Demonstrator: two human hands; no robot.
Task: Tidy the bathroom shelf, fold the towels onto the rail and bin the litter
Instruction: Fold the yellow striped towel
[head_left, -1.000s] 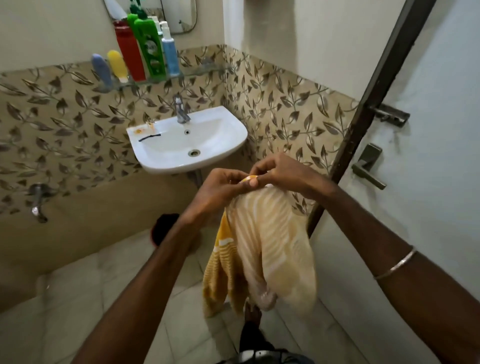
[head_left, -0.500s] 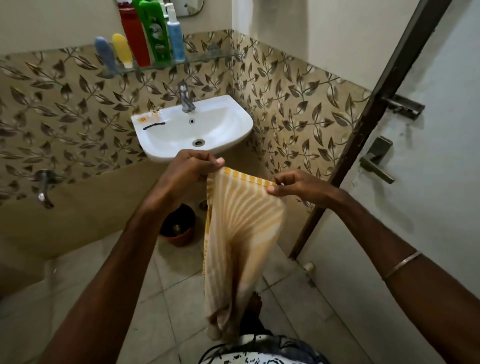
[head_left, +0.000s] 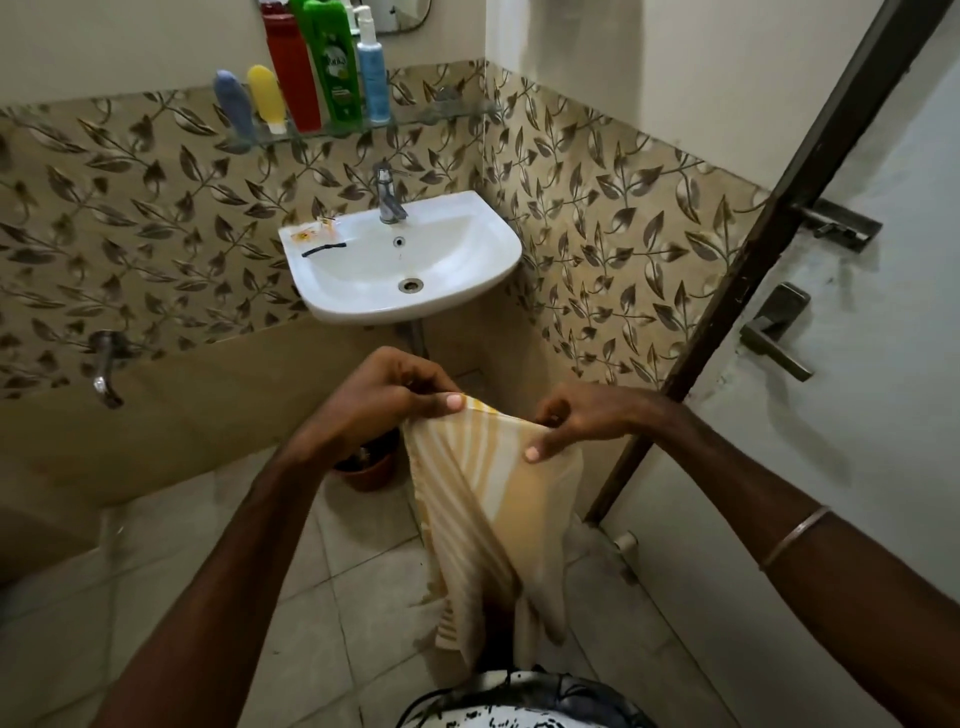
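A yellow and cream striped towel (head_left: 488, 514) hangs down in front of me over the floor. My left hand (head_left: 379, 405) pinches its top left corner. My right hand (head_left: 576, 421) pinches the top edge to the right. On the glass shelf (head_left: 436, 117) above the basin stand a red bottle (head_left: 291, 67), a green bottle (head_left: 335, 62), a blue bottle (head_left: 374, 73), a grey tube (head_left: 234, 104) and a yellow tube (head_left: 266, 101). Small orange litter (head_left: 311, 233) and a black strip (head_left: 324, 249) lie on the basin's left rim.
The white basin (head_left: 467, 291) with its tap (head_left: 387, 195) hangs on the tiled wall. A brown pot (head_left: 371, 467) stands on the floor under it, partly behind my left hand. A wall tap (head_left: 106, 366) is at the left. The door (head_left: 831, 467) with its handle (head_left: 776, 332) is at the right.
My hands drew apart from a joined pinch, spreading the towel's top edge, then lowered and came a little closer. The view tilted down, and the towel hangs longer.
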